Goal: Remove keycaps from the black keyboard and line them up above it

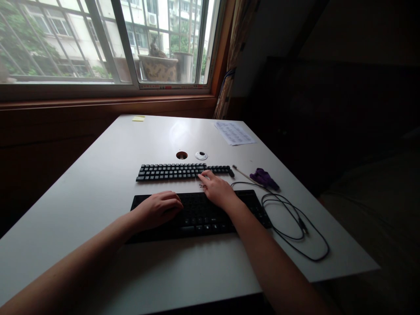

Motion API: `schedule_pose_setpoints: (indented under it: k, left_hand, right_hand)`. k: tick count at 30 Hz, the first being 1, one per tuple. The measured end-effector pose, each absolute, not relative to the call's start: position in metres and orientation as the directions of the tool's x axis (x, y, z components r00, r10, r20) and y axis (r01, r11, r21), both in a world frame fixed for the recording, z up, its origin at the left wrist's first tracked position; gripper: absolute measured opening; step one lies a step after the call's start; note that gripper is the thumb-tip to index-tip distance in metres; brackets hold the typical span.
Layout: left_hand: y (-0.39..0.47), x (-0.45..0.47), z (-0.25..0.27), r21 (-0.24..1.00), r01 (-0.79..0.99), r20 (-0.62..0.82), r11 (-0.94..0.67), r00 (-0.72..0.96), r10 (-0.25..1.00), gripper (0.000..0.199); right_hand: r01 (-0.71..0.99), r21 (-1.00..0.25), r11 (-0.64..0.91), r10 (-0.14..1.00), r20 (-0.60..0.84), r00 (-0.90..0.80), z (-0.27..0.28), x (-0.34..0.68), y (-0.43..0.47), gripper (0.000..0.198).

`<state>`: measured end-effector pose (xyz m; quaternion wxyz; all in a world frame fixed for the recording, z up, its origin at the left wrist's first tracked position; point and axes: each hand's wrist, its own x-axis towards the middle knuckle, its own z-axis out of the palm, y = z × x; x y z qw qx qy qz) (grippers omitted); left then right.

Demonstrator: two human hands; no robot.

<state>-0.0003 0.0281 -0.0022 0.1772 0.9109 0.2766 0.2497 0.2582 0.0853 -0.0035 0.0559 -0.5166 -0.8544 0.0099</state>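
Observation:
A black keyboard (197, 228) lies in front of me; keys show along its near edge, while its middle looks bare and dark. My left hand (159, 207) rests on its left part, fingers bent together with the tips pressed down on it. Behind the keyboard, black keycaps (167, 172) stand in several neat rows on the desk. Over the keyboard's far edge reaches my right hand (216, 188), thumb and forefinger closed at a keycap in the nearest row. Something small and thin (202, 186) shows beneath this hand; its kind is unclear.
On the white desk (82, 166), right of the keyboard, lie a coiled black cable (295, 238), a purple cloth (263, 177) and a thin stick (244, 174). Farther back are printed papers (235, 133), a yellow note (138, 118), a round hole (181, 155) and its white cover (201, 155).

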Motion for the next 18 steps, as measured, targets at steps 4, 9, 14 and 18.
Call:
schedule_pose_setpoints:
  k: [4, 9, 14, 18]
  left_hand:
    - [0.0276, -0.0004, -0.0016, 0.456, 0.422, 0.354, -0.783, 0.721, 0.595, 0.016]
    - [0.0276, -0.0004, -0.0006, 0.460, 0.426, 0.344, -0.779, 0.724, 0.598, 0.017]
    - [0.0279, -0.0002, -0.0009, 0.461, 0.413, 0.360, -0.786, 0.723, 0.590, 0.017]
    - [0.0278, 0.0000, -0.0021, 0.455, 0.412, 0.368, -0.790, 0.720, 0.588, 0.017]
  right_hand:
    - [0.877, -0.078, 0.474, 0.879, 0.103, -0.466, -0.0048, 0.2583, 0.0857, 0.049]
    - [0.880, -0.082, 0.469, 0.882, 0.104, -0.460, -0.0050, 0.2583, 0.0856, 0.050]
    - [0.883, -0.086, 0.462, 0.886, 0.089, -0.455, -0.0045, 0.2583, 0.0852, 0.050]
    - [0.885, -0.089, 0.456, 0.889, 0.098, -0.448, -0.0044, 0.2587, 0.0849, 0.051]
